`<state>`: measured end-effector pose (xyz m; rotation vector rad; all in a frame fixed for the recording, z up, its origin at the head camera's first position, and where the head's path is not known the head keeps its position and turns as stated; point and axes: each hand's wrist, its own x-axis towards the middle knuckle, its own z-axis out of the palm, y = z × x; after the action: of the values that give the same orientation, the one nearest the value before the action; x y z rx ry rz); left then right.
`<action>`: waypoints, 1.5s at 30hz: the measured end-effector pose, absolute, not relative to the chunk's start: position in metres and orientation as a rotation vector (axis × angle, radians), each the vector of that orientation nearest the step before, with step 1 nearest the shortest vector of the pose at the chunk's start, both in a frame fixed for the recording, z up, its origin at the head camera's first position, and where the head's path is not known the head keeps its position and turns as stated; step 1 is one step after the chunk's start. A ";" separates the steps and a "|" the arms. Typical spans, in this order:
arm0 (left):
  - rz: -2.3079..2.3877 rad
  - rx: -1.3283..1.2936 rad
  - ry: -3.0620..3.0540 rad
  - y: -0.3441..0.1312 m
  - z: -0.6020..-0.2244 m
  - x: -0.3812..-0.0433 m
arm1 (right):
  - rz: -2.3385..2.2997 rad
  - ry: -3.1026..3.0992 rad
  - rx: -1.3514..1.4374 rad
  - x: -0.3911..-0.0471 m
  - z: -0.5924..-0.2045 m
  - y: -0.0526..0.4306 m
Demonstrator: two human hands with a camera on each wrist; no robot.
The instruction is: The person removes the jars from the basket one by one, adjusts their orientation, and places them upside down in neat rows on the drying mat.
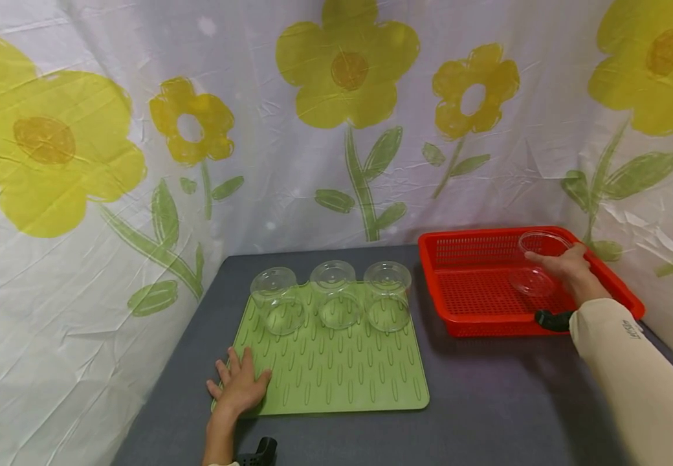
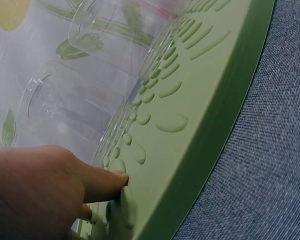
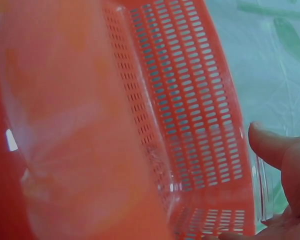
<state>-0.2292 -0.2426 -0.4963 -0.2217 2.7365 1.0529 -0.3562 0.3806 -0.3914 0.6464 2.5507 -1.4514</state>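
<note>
My left hand (image 1: 240, 386) rests with spread fingers on the front left corner of a green ridged mat (image 1: 342, 382). Its thumb (image 2: 107, 184) touches the mat's ridges in the left wrist view. Along the mat's far side stand three clear plastic cups in a row: a left cup (image 1: 278, 301), a middle cup (image 1: 336, 294) and a right cup (image 1: 387, 298). Over at the right, my right hand (image 1: 569, 270) grips another clear cup (image 1: 531, 283) inside a red basket (image 1: 447, 318). Thumb and fingers lie around the cup's side, close to its upper rim.
The basket has slotted walls and stands at the back right of the dark grey table (image 1: 476, 401). A flower-printed curtain (image 1: 266, 162) hangs close behind the table and down both sides. Dark wrist devices are strapped at both wrists.
</note>
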 end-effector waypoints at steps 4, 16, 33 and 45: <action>1.057 -0.215 2.731 -0.242 -0.497 -0.230 | -1.521 2.556 0.629 -0.355 -0.393 0.383; 1.061 -0.214 2.724 -0.241 -0.497 -0.230 | -1.683 2.585 0.624 -0.353 -0.397 0.381; 1.050 -0.229 2.718 -0.242 -0.495 -0.229 | -1.673 2.734 0.528 -0.352 -0.393 0.374; 1.060 -0.232 2.746 -0.246 -0.496 -0.229 | -1.780 2.811 0.258 -0.349 -0.381 0.363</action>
<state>-0.2286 -0.2461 -0.4961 -0.2318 2.7456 1.0597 -0.3487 0.3633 -0.3808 0.2584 2.8114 -1.7799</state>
